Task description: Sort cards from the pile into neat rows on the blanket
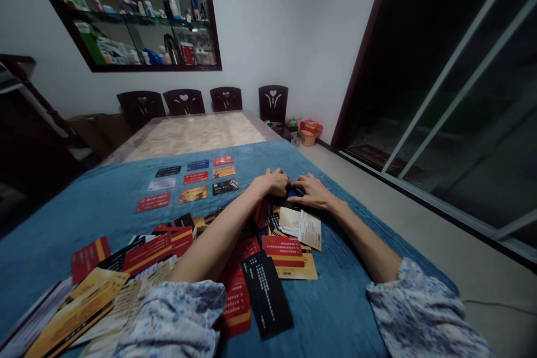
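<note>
My left hand [276, 182] reaches to the far right end of a loose heap of cards, its fingers curled downward. What lies under those fingers is hidden. Close beside it, my right hand [312, 192] has its thumb and fingers bent around a dark blue card [293, 194]. Just below the hands lie cream cards [310, 230], a red card [283, 250] and a gold card [308, 267]. A black card with white print [267, 295] is nearer to me. Beyond my left forearm, several cards lie in neat rows, among them a gold card [193, 194] and a black card [225, 187].
More cards, such as a gold one [78, 313] and a red one [90, 259], spread across the left front. A blue cloth [335, 302] covers the near part of the marble-patterned table [197, 131]. Dark chairs [273, 103] stand along the far end.
</note>
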A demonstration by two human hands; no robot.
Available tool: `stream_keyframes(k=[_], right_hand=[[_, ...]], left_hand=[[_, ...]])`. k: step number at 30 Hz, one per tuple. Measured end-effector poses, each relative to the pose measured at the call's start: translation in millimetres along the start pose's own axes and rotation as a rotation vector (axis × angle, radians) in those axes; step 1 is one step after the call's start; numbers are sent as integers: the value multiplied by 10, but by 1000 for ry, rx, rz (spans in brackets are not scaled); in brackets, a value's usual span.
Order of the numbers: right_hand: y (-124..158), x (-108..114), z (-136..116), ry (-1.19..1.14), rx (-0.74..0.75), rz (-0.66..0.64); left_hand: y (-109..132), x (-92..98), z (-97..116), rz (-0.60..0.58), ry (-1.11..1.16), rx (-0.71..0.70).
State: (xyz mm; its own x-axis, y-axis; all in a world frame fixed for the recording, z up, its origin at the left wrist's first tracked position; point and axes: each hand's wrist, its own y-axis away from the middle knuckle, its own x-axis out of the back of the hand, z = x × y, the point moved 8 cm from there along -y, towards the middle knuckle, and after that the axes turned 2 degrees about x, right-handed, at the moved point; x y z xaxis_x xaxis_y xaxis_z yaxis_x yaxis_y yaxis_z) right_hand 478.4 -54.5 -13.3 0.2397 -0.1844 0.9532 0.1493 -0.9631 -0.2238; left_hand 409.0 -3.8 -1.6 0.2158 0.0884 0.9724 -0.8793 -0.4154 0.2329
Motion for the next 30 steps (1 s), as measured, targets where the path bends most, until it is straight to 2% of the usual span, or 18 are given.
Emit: stream_keyframes(k=[10, 18, 20, 24, 30], right_hand=[[-11, 18, -61, 15, -9, -9], [-29, 106, -160, 95, 65, 15], [-13, 152, -194, 92, 98, 36], [24, 242, -209, 104, 121, 96], [69, 356, -132, 74, 56, 283]], left_hand=[[-31, 15, 58, 3, -58, -25], [51, 87, -114, -72, 151, 54], [59, 98, -168, -34, 154, 71], [55, 112, -217, 116, 111, 69], [198, 231, -259, 362, 197, 87]])
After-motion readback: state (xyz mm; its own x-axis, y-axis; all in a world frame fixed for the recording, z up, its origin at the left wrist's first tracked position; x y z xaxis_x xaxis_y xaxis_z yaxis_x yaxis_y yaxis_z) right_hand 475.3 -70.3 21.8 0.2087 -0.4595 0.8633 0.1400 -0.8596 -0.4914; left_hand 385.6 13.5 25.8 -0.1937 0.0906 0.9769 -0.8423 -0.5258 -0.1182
